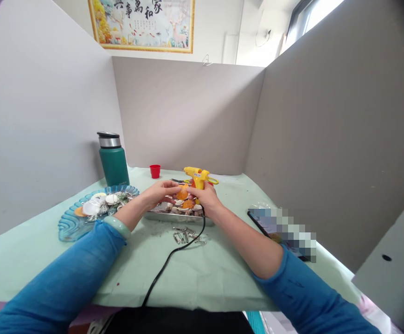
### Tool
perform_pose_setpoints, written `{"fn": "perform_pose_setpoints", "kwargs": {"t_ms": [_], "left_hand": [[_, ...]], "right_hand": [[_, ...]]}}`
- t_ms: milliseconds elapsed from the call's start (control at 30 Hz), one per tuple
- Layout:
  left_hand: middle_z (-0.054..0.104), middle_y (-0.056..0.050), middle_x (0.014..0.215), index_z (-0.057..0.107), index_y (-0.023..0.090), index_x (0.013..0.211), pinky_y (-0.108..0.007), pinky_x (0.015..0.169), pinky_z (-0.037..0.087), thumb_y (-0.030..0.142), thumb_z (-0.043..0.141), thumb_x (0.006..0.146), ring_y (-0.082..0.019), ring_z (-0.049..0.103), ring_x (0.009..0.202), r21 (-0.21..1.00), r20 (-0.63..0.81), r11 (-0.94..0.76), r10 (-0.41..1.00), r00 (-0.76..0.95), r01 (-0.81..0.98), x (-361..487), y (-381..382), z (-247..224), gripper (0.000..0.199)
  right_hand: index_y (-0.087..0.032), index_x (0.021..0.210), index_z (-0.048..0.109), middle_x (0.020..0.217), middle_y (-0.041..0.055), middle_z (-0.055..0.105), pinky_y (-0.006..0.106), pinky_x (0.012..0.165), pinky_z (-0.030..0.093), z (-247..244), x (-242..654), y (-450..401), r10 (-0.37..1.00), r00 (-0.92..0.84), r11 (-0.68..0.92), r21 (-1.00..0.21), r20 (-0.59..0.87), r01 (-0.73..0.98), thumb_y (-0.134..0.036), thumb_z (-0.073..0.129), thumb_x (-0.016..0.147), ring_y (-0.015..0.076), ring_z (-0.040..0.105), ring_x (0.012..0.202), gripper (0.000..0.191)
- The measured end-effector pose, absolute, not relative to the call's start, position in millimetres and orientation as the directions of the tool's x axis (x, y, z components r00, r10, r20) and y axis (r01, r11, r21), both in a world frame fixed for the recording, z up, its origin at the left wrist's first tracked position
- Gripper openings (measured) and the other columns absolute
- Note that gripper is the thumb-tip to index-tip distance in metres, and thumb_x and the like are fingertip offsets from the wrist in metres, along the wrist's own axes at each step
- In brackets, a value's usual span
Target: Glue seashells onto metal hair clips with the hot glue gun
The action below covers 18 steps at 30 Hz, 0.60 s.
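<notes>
Above the metal tray, my left hand (162, 192) pinches an orange seashell (183, 192) between thumb and fingers. My right hand (205, 197) is closed around the handle of a yellow glue gun (197, 174), whose nozzle points left; the thumb tip reaches the shell's right edge. From the bottom of the handle a black cord (169, 256) runs down over the table's front edge. Below both hands lies the metal tray (174, 217) of shells, with another orange shell (188, 204) among pale ones. My hands partly cover the tray's contents.
Left stands a blue scalloped dish (70, 227) of shells, with a green bottle (114, 162) behind it. A red cup (155, 171) and scissors (179, 181) are farther back. Small metal clips (187, 235) lie before the tray. A phone (262, 222) lies right; grey partitions (188, 111) enclose the table.
</notes>
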<state>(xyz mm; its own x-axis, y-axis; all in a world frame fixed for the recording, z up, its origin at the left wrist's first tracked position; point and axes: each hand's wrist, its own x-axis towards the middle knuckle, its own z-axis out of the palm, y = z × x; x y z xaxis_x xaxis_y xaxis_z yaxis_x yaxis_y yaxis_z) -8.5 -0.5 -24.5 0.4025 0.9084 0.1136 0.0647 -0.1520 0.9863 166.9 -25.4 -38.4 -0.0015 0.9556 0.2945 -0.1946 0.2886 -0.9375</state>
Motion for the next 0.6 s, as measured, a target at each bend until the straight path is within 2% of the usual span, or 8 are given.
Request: {"fn": "perform_pose_setpoints", "kwargs": {"t_ms": [133,333,433,600], "left_hand": [[0.065,-0.007,0.079,0.062,0.012,0.076,-0.027,0.065,0.054,0.029,0.075,0.066,-0.013,0.062,0.069,0.997,0.066,-0.073,0.900,0.431,0.000,-7.4,-3.9,-21.8,0.024],[0.068,-0.011,0.087,0.067,0.012,0.087,-0.029,0.067,0.055,0.030,0.072,0.072,-0.017,0.064,0.077,0.999,0.047,-0.054,0.828,0.559,-0.004,-8.1,-7.7,-20.2,0.024],[0.069,-0.009,0.079,0.067,0.011,0.090,-0.026,0.063,0.055,0.028,0.072,0.072,-0.016,0.066,0.071,0.998,0.049,-0.062,0.847,0.530,0.007,-7.4,-8.8,-20.2,0.025],[0.071,-0.012,0.079,0.067,0.008,0.095,-0.024,0.070,0.055,0.018,0.068,0.076,-0.017,0.068,0.074,0.998,0.052,-0.021,0.859,0.509,-0.066,-6.6,-7.9,-20.2,0.021]], "right_hand": [[-0.017,0.092,0.053,0.060,-0.0049,0.057,0.018,0.037,0.039,-38.2,167.8,-24.5,0.966,-0.015,0.246,-0.939,0.257,-0.242,-0.020,0.069,0.062,0.0089,0.052,0.046,0.035],[-0.018,0.095,0.053,0.059,-0.0067,0.055,0.018,0.040,0.039,-36.5,169.1,-24.5,0.963,-0.011,0.252,-0.911,0.271,-0.327,-0.021,0.071,0.060,0.0068,0.049,0.043,0.039],[-0.017,0.096,0.052,0.054,-0.0078,0.053,0.019,0.041,0.040,-35.7,168.8,-25.8,0.953,-0.008,0.283,-0.898,0.303,-0.338,-0.022,0.071,0.060,0.0075,0.048,0.042,0.041],[-0.018,0.095,0.052,0.051,-0.0087,0.050,0.019,0.041,0.040,-35.1,170.1,-25.2,0.961,0.013,0.259,-0.886,0.275,-0.386,-0.022,0.071,0.060,0.0067,0.045,0.041,0.041]]}}
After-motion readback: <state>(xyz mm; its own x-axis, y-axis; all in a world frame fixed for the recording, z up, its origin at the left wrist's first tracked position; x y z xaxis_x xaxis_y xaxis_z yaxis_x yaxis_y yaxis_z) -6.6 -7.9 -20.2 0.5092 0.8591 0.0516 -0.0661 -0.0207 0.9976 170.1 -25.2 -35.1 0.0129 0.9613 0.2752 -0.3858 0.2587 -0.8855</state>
